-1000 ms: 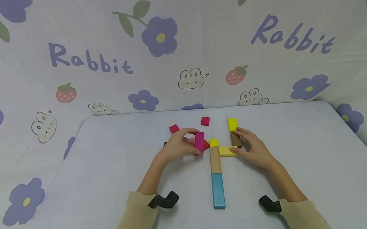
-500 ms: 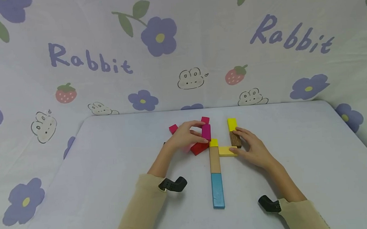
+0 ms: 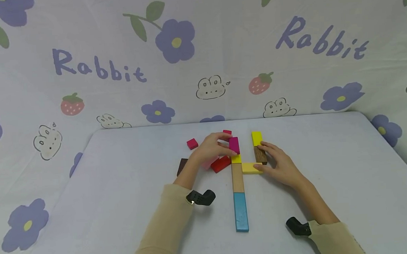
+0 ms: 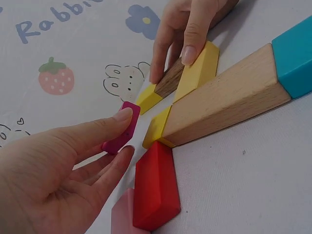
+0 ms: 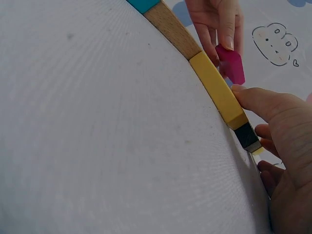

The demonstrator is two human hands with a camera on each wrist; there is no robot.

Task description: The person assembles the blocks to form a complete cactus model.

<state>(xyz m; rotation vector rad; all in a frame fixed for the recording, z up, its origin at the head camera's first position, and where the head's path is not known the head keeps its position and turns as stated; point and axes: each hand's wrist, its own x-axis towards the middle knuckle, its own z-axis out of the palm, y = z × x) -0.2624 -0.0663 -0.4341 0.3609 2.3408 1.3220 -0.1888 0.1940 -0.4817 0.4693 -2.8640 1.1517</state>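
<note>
My left hand point(image 3: 209, 147) pinches a magenta block point(image 3: 234, 145) between thumb and fingers, close over the far end of a row of blocks. That row has a small yellow block point(image 3: 236, 159), a natural wood block point(image 3: 238, 177) and a blue block point(image 3: 241, 211) end to end. A pale yellow block point(image 3: 251, 168) branches off to the right. The thumb of my right hand point(image 3: 281, 164) rests on the pale yellow block; its fingers touch the dark brown block point(image 3: 260, 155), which lies in line with a bright yellow block point(image 3: 256, 138).
Left of the row lie a red block point(image 3: 220, 164) and a pink block point(image 4: 123, 214). Small red blocks point(image 3: 192, 143) lie farther back, one partly behind the left hand. A dark block point(image 3: 181, 166) is partly hidden by the left forearm. A printed cloth point(image 3: 118, 39) hangs behind the table.
My left hand has carried the magenta block rightward and slightly away, from beside the red block to the row's far end. The right hand stays in place.
</note>
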